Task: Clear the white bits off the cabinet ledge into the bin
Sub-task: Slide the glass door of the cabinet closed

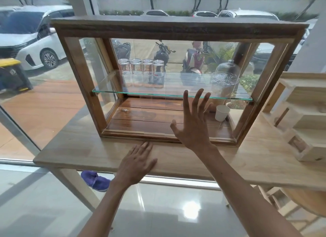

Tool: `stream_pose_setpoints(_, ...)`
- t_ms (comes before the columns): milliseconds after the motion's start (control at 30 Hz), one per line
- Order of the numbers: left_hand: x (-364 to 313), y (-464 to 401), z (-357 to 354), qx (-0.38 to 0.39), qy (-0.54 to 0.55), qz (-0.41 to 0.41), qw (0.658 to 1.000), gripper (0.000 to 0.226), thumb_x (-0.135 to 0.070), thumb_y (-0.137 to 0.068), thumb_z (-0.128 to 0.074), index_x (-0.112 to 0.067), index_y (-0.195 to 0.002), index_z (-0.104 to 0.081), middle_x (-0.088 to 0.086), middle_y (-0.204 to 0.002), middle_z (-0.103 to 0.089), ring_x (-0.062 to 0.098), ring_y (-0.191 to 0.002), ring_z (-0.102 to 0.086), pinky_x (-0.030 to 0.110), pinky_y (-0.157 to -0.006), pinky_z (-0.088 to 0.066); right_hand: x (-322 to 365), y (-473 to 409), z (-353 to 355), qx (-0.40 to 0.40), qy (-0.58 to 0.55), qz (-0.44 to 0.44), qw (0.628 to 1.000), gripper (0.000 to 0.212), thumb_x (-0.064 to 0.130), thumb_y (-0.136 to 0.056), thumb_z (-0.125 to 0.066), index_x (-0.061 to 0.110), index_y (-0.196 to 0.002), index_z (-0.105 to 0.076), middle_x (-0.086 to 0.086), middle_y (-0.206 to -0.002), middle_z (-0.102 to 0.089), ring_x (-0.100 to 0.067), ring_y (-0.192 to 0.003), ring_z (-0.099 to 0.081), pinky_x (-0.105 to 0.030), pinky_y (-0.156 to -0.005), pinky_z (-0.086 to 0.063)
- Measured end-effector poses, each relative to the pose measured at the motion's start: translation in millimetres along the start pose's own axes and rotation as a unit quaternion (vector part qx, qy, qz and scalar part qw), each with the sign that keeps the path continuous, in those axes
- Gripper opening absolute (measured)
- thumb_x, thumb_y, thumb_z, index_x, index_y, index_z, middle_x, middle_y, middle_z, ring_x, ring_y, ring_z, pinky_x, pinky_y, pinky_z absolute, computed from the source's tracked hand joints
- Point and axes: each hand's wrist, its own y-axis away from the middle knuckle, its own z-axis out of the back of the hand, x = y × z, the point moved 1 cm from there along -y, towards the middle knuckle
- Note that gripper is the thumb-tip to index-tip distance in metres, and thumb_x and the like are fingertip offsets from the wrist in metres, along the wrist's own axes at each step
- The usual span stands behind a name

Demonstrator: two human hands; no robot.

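Observation:
A wooden display cabinet (176,27) with glass sides stands on a light wooden table (84,148). My right hand (193,125) is raised with fingers spread wide, in front of the cabinet's lower compartment and over its front ledge (137,133). My left hand (137,161) lies flat on the table, fingertips touching the ledge. A small whitish bit (124,110) lies on the dark wooden floor of the cabinet, at the back left. A white paper cup (222,112) stands at the back right of that floor. No bin is visible indoors.
Several upturned glasses (141,71) and a glass dome (226,74) sit on the glass shelf (158,93). A pale wooden rack (303,116) stands at the right. A purple slipper (96,180) lies under the table. Outside the window stands a yellow-lidded wheelie bin (12,74).

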Motion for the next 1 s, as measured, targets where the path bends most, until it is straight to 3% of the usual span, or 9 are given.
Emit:
stream_pose_setpoints(167, 11.4, -0.8, 6.5, 0.016, 0.043, -0.009, 0.999, 0.081, -0.07, -0.09, -0.018, -0.026, -0.158, -0.015, -0.008, -0.166, -0.01, 0.004, -0.151, -0.002, 0.02, -0.118, 0.005, 1.3, 2.1, -6.4, 0.019, -0.014, 0.054, 0.998, 0.096, 0.044, -0.084, -0.059, 0.025, -0.163, -0.007, -0.022, -0.168, 0.015, -0.047, -0.153, 0.019, -0.069, -0.122, -0.003)
stream_pose_setpoints(333, 10.7, 2.7, -0.1, 0.0, 0.018, -0.014, 1.0, 0.086, -0.075, -0.087, -0.003, -0.027, -0.158, -0.012, -0.008, -0.166, -0.009, 0.003, -0.151, 0.002, 0.027, -0.122, 0.0, -5.9, 11.0, 3.9, -0.024, -0.127, 0.074, 0.989, 0.08, 0.024, -0.091, -0.06, 0.026, -0.161, -0.022, -0.008, -0.172, -0.001, -0.029, -0.159, 0.006, -0.062, -0.125, -0.006)
stream_pose_setpoints(467, 10.4, 3.4, -3.7, -0.01, 0.002, -0.005, 1.0, 0.088, -0.075, -0.087, 0.003, -0.025, -0.158, -0.011, -0.006, -0.166, -0.008, 0.005, -0.152, 0.001, 0.031, -0.124, -0.004, -13.3, 21.0, 12.1, -0.164, -0.228, -0.024, 0.96, 0.068, 0.013, -0.088, -0.06, 0.018, -0.153, -0.042, -0.012, -0.167, -0.025, -0.026, -0.156, -0.022, -0.046, -0.128, -0.016)
stream_pose_setpoints(567, 9.7, 3.4, -5.1, -0.014, 0.003, 0.008, 1.0, 0.091, -0.076, -0.087, 0.003, -0.02, -0.158, -0.009, -0.004, -0.166, -0.007, 0.006, -0.152, 0.001, 0.032, -0.124, -0.005, -27.1, 23.9, 12.9, -0.215, -0.264, -0.126, 0.932, 0.071, 0.01, -0.085, -0.058, 0.018, -0.154, -0.04, -0.013, -0.162, -0.029, -0.017, -0.151, -0.023, -0.024, -0.125, -0.015)
stream_pose_setpoints(667, 8.7, 3.9, -4.8, -0.011, -0.003, 0.007, 1.0, 0.091, -0.075, -0.087, 0.005, -0.02, -0.158, -0.006, -0.004, -0.166, -0.004, 0.006, -0.152, 0.003, 0.032, -0.124, -0.004, -35.2, 25.1, 10.1, -0.208, -0.299, -0.176, 0.914, 0.079, 0.006, -0.086, -0.06, 0.017, -0.158, -0.029, -0.013, -0.16, -0.027, -0.012, -0.148, -0.022, -0.039, -0.125, -0.025)
stream_pose_setpoints(800, 8.1, 4.1, -4.9, -0.009, -0.012, 0.007, 1.0, 0.093, -0.076, -0.085, 0.011, -0.02, -0.158, -0.004, -0.004, -0.167, -0.002, 0.006, -0.151, 0.006, 0.032, -0.125, -0.003, -33.1, 22.6, 10.5, -0.183, -0.313, -0.215, 0.907, 0.081, 0.012, -0.088, -0.059, 0.016, -0.161, -0.023, -0.012, -0.148, -0.033, -0.003, -0.135, -0.025, -0.025, -0.118, -0.026)
stream_pose_setpoints(900, 7.5, 4.1, -4.9, -0.008, -0.015, 0.005, 1.0, 0.094, -0.075, -0.084, 0.013, -0.019, -0.158, -0.002, -0.003, -0.166, 0.0, 0.007, -0.152, 0.007, 0.033, -0.125, -0.002, -31.0, 18.9, 12.2, -0.185, -0.344, -0.235, 0.89, 0.081, 0.021, -0.083, -0.058, 0.018, -0.159, -0.029, -0.007, -0.145, -0.034, -0.013, -0.139, -0.032, -0.042, -0.122, -0.033)
stream_pose_setpoints(1000, 8.3, 3.4, -7.1, -0.008, -0.022, 0.004, 1.0, 0.092, -0.074, -0.086, 0.011, -0.019, -0.158, -0.002, -0.003, -0.166, 0.0, 0.007, -0.152, 0.007, 0.032, -0.124, -0.001, -24.9, 18.8, 13.2, -0.192, -0.36, -0.24, 0.881, 0.076, 0.027, -0.08, -0.058, 0.023, -0.153, -0.036, -0.01, -0.148, -0.038, -0.026, -0.141, -0.038, -0.052, -0.116, -0.039)
